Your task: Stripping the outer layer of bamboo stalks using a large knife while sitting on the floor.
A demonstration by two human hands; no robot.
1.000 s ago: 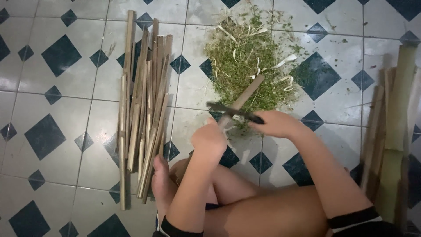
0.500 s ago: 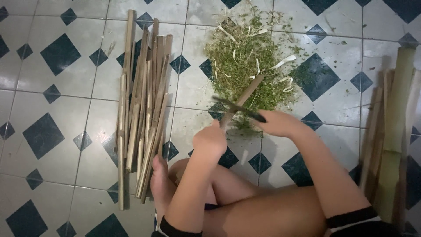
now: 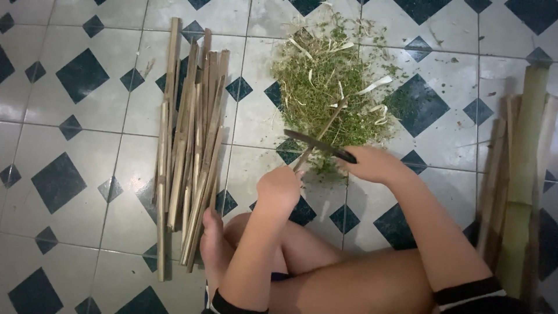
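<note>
On the tiled floor point(image 3: 70, 151), taking the pile of green shavings point(image 3: 331, 93) as my landmark, I start well to its left: a bundle of split bamboo strips point(image 3: 189, 145) lies lengthwise, its ends fanned out, with a bare foot point(image 3: 212, 244) touching its near end. Coming right, just below the pile's near edge, I see my left hand point(image 3: 280, 187) with its grip closed tight around the lower end of a thin bamboo stick point(image 3: 322, 134); the stick slants up and to the right so that its far end rests over the middle of the shavings. Across that stick, at the pile's near edge, lies the dark blade of a knife point(image 3: 317, 145), touching it at a crossing angle. Just right of that crossing, still at the lower rim of the pile, my right hand point(image 3: 372, 166) has its grip wrapped firmly around the knife's handle. White curls of peeled bamboo lie scattered in the green heap. Well to the right of the pile, along the frame's edge, thicker green bamboo stalks point(image 3: 523, 174) lie side by side, pointing away from me.
</note>
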